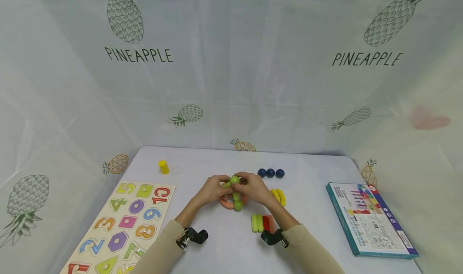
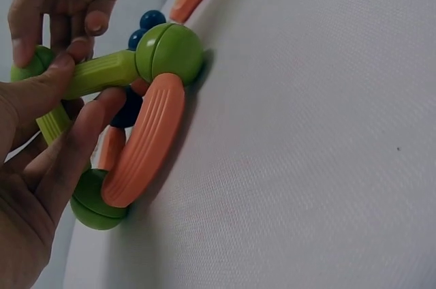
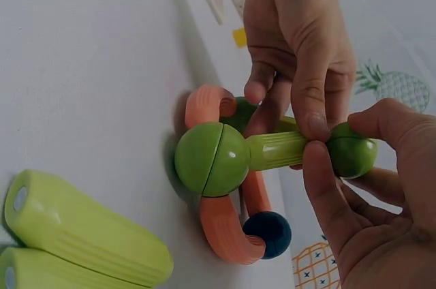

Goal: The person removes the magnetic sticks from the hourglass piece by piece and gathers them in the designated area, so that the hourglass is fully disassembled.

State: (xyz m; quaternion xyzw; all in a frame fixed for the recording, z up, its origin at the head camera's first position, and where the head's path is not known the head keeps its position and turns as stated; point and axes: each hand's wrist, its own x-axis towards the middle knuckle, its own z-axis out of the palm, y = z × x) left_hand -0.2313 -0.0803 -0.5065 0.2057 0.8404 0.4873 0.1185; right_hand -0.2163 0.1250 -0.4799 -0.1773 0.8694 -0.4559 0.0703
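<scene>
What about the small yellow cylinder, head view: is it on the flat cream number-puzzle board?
No, the small yellow cylinder sits on the white tabletop, apart from the flat cream number-puzzle board.

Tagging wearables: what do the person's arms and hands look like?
Left hand and right hand: bare, no gloves. Sleeves: plain beige, ending on the forearms. A small, rounded black camera sits at the end of each sleeve.

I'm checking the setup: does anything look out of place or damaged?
Nothing looks spilled or damaged. Mildly odd: the yellow cylinder sits alone beyond the number board, while the blue balls and loose rods lie in neat groups nearer the right hand.
</scene>
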